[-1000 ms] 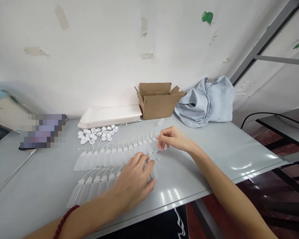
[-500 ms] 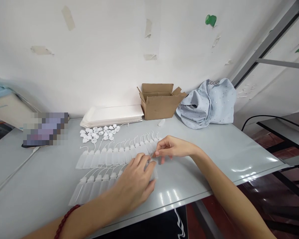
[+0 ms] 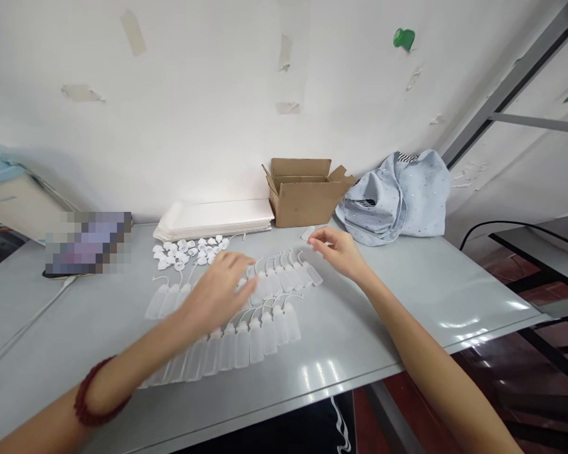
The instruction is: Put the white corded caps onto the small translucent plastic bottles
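Two rows of small translucent bottles with thin curved tubes lie on the grey table; the front row [image 3: 242, 348] is nearer me, the back row [image 3: 277, 280] behind it. My left hand [image 3: 222, 284], blurred, hovers over the back row near a pile of white caps [image 3: 182, 250], its fingers apart with nothing visible in them. My right hand [image 3: 336, 249] is at a small translucent piece [image 3: 307, 233] behind the right end of the back row. Its thumb and index finger are close together around the edge of that piece; whether they grip it is unclear.
A stack of white sheets [image 3: 213, 217], an open cardboard box [image 3: 307, 202] and a light blue cloth bag [image 3: 416, 195] stand along the wall. At the left lie a phone [image 3: 89, 243] and its white cable [image 3: 33, 321]. The table's front edge [image 3: 322, 392] runs below.
My left hand has left the right end of the front row and moved up and left. My right hand has moved up and right to the small translucent piece.
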A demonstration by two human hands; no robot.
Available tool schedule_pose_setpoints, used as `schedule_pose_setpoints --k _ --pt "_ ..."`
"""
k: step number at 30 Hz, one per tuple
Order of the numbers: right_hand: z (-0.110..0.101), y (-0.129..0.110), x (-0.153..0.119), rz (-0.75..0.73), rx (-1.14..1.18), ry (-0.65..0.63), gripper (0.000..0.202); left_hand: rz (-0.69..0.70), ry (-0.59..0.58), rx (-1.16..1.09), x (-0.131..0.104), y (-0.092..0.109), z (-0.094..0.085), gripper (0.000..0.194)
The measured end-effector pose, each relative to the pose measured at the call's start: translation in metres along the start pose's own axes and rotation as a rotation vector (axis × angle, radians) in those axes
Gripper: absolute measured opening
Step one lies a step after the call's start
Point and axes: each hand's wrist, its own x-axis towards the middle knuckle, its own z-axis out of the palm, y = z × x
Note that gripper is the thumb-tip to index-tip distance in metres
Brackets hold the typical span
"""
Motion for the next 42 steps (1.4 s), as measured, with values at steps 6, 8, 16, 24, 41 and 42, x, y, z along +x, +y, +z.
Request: schedule_pose_setpoints --k 6,8,16,24,41,42 --pt "0.01 0.052 0.025 -0.224 -0.392 0.031 0.042 -0.177 -0.066 0.237 0.05 -0.055 -0.006 0.03" --pt "0.011 0.062 0.028 -0.229 -0.422 0.003 0.047 -0.192 -0.078 0.276 0.062 -0.059 -0.003 0.029" --pt "0.013 0.065 0.026 -0.232 -0.418 -0.061 0.04 -0.233 -0.126 0.42 0.079 -0.053 0.003 0.029" --pt "0.017 0.061 0.023 -0.198 -0.339 0.01 0.011 -0.227 -0.171 0.453 0.079 -0.052 0.005 0.028" --pt "0.034 0.002 0.013 -0.22 -0.176 0.165 0.021 -0.122 -0.17 0.279 0.081 -0.054 0.011 0.015" --pt "0.036 -0.005 0.015 -0.227 -0.161 0.152 0.021 -0.118 -0.16 0.254 0.082 -0.053 0.01 0.013"
